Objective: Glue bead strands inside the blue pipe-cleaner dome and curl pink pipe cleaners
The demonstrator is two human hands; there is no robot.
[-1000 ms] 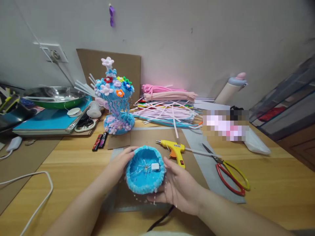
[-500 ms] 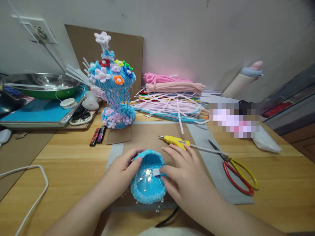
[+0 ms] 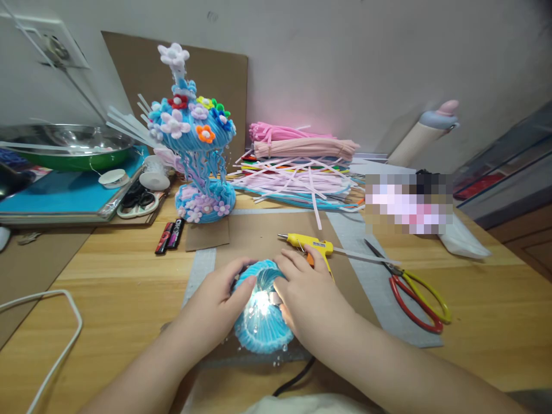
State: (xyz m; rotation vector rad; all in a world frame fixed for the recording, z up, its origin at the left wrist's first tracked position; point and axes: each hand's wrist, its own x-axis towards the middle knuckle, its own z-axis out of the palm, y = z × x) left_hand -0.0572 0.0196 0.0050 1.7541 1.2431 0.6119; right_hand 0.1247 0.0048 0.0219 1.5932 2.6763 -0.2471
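Two hands cup a blue fuzzy bowl [image 3: 261, 322] at lower centre of the frame, on the counter [image 3: 116, 287]. Left hand [image 3: 215, 307] has its grip wrapped on the bowl's left rim; right hand [image 3: 308, 299] holds the right rim, fingertips by a glowing light inside. Just behind lies a yellow glue gun [image 3: 310, 246], with red scissors [image 3: 414, 293] to the right.

Both forearms are bare right up to the bottom edge of the shot, no sleeves showing, and the left hand [image 3: 215, 307] and right hand [image 3: 308, 296] have no rings, watch, bracelets or gloves; just a bit of pale cream clothing low in the middle
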